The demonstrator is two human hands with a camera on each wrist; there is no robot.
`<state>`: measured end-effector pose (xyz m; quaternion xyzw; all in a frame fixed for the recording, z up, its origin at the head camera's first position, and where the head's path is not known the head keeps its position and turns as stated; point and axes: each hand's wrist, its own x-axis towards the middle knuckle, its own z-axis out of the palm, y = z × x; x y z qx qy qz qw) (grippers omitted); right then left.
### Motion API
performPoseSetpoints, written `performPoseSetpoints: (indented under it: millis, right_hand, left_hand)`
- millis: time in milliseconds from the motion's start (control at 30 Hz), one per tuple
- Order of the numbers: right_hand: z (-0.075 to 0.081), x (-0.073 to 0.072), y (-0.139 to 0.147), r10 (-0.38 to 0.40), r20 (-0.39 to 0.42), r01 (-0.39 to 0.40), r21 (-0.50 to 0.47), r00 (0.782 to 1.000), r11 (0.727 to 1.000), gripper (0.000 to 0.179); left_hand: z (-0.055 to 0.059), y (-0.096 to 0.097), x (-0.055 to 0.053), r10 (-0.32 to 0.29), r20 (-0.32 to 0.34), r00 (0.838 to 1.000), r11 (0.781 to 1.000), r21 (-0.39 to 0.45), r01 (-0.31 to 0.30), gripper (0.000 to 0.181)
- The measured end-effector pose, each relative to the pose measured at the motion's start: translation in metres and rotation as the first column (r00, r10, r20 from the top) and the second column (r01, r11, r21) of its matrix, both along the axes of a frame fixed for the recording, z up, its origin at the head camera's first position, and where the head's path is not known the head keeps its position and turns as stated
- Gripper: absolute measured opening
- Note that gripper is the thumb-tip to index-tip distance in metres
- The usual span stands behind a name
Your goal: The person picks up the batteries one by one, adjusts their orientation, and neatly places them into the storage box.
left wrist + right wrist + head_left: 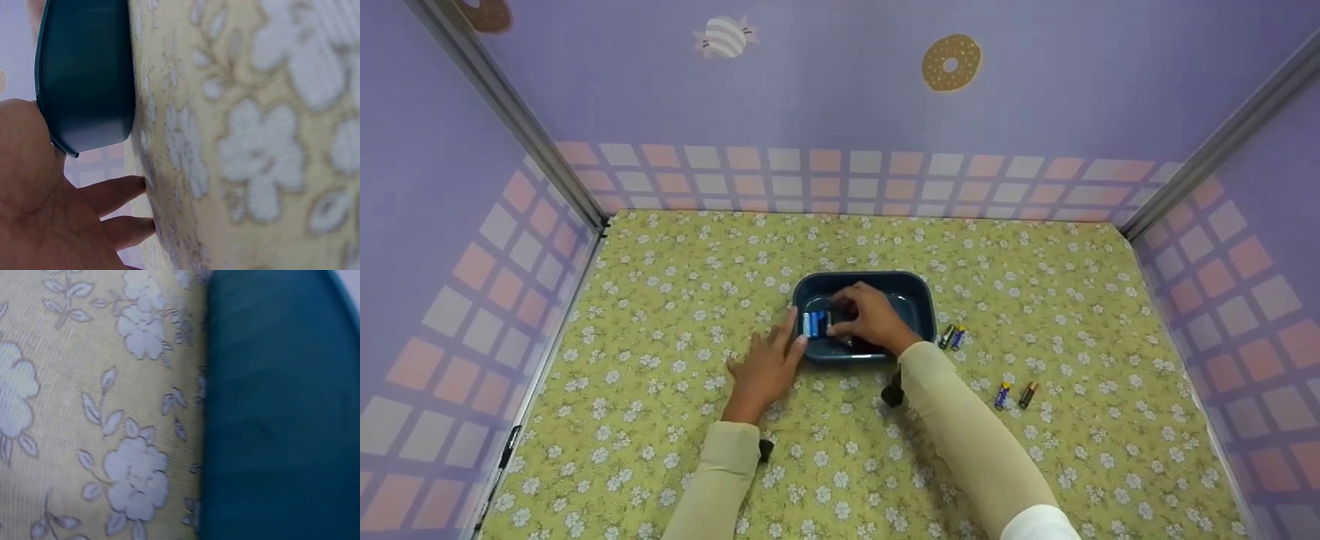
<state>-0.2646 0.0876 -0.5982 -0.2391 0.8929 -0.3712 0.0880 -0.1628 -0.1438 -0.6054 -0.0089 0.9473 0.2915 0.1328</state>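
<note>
A dark blue plastic tub [919,289] sits at the middle of the table, with blue batteries [813,325] lined up side by side inside its left end. My right hand [874,319] reaches down into the tub, its curled thumb and fingers pinching a dark battery [830,321] at the right end of that row, largely hidden by the hand. At the tub's left side, my left hand [769,365] rests with spread fingers, thumb and index at the rim. In the left wrist view, its other fingertips [132,184] touch the cloth below the tub wall [84,73].
Right of the tub, two batteries [958,337] lie close together on the flowered cloth [682,285]. Nearer the front right lie a purple battery [1003,395] and a black-and-copper battery [1027,394]. Purple panels [840,97] enclose the table at the back and both sides.
</note>
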Motion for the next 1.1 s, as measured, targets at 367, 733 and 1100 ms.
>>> performPoseSetpoints:
  millis: [367,733,1100]
  right_hand:
    - [0.034,0.01,0.034,-0.056,-0.114,0.039,-0.148,0.992,0.988,0.056]
    - [0.067,0.02,0.089,-0.241,-0.249,0.177,-0.251,0.938,0.952,0.039]
    - [0.059,0.028,0.148,-0.366,-0.305,0.292,-0.262,0.879,0.92,0.034]
  left_hand:
    - [-0.001,0.002,-0.002,0.011,0.007,1.0,1.0,0.006,-0.011,0.062]
    - [-0.002,-0.001,0.001,0.007,-0.025,1.0,1.0,0.029,-0.006,0.064]
    - [0.0,0.001,0.002,0.017,-0.023,1.0,0.999,0.038,-0.017,0.063]
